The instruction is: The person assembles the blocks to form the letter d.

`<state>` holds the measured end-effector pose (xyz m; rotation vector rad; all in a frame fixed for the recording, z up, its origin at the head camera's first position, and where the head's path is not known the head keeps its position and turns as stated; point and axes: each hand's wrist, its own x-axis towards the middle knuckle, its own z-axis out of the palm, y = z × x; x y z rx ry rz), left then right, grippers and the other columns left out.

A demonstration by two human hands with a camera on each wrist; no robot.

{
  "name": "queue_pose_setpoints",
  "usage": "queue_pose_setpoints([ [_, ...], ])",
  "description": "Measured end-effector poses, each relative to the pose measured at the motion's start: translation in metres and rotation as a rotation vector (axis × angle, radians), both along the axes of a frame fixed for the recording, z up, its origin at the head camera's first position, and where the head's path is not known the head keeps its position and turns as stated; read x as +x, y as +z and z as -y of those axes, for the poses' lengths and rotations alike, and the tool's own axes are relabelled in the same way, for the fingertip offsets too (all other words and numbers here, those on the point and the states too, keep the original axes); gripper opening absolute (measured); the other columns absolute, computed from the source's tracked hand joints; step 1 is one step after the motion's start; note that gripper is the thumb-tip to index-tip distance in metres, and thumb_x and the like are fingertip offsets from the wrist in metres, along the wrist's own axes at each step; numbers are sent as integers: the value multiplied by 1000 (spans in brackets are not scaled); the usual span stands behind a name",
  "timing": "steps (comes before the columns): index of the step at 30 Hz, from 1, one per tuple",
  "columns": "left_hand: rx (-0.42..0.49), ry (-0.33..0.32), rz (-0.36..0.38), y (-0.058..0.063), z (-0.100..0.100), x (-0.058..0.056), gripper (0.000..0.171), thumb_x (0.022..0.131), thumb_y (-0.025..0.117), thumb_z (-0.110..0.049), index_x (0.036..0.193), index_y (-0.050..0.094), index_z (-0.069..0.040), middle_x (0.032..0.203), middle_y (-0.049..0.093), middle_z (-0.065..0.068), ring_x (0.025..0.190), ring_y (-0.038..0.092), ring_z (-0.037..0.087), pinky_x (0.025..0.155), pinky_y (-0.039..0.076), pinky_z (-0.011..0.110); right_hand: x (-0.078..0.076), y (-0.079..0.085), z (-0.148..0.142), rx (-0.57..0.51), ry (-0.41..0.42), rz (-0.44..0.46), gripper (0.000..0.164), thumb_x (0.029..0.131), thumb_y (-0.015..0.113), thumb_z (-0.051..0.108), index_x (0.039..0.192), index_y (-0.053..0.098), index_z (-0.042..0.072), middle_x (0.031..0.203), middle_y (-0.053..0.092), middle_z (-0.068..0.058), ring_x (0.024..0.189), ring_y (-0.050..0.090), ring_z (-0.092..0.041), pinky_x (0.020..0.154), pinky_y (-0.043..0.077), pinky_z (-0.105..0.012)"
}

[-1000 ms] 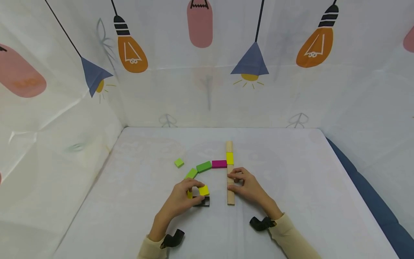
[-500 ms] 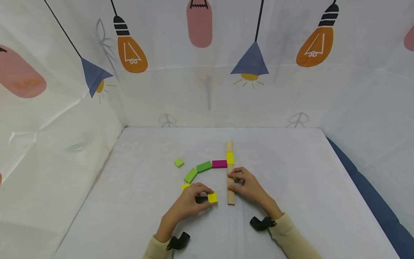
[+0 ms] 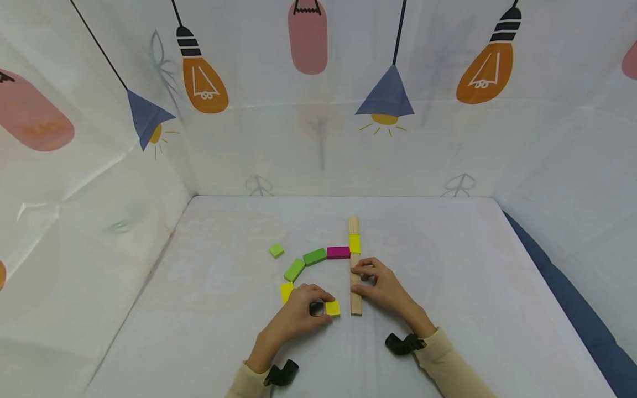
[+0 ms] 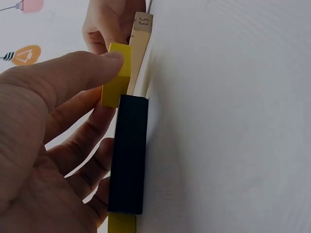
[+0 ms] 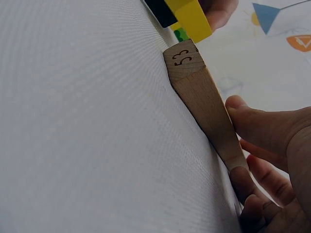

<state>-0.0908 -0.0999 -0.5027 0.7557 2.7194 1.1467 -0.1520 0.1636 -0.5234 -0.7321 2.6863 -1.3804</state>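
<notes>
My left hand (image 3: 301,309) pinches a small yellow block (image 3: 332,308) between thumb and fingers. In the left wrist view this yellow block (image 4: 116,77) is at the far end of a black block (image 4: 130,155), slightly above it. Another yellow block (image 3: 286,291) lies behind the left hand, partly covered. My right hand (image 3: 380,283) holds a long plain wooden block (image 3: 355,304) by its side, thumb and fingers curled; its end is marked 53 in the right wrist view. That block lines up with a yellow block (image 3: 354,243) and another wooden block (image 3: 354,224).
A magenta block (image 3: 338,252), a green block (image 3: 315,256) and a lighter green block (image 3: 294,270) curve leftward from the straight row. One loose lime block (image 3: 276,251) lies outside the curve. All rest on a white-covered table (image 3: 438,237), with a printed curtain behind.
The left hand has carried its yellow block rightward and nearer to me, along the black block toward the wooden row. My right hand stays in place.
</notes>
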Motion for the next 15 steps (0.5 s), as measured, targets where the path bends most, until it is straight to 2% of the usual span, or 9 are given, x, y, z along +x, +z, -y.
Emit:
queue_pose_setpoints([
  [5,-6,10,22,0,-1,0,30,85,85,-19,114,76,-15,109,71,-6,105,63,10,111,46,46,0,1,0,2,-2,8,44,84,86,25,124,75,8,124,62,-5,96,57,-15,79,50,-26],
  [9,-12,29,54,0,0,1,30,86,84,-19,114,76,-15,109,71,-7,105,60,10,99,52,35,1,3,1,-3,-5,29,45,84,86,24,124,75,7,124,62,-5,97,57,-16,79,50,-26],
  [15,-25,41,66,1,1,2,30,86,83,-20,115,76,-16,109,69,-7,104,57,9,95,53,31,1,4,2,6,-11,42,45,85,86,25,124,75,7,124,62,-5,97,57,-16,79,49,-26],
])
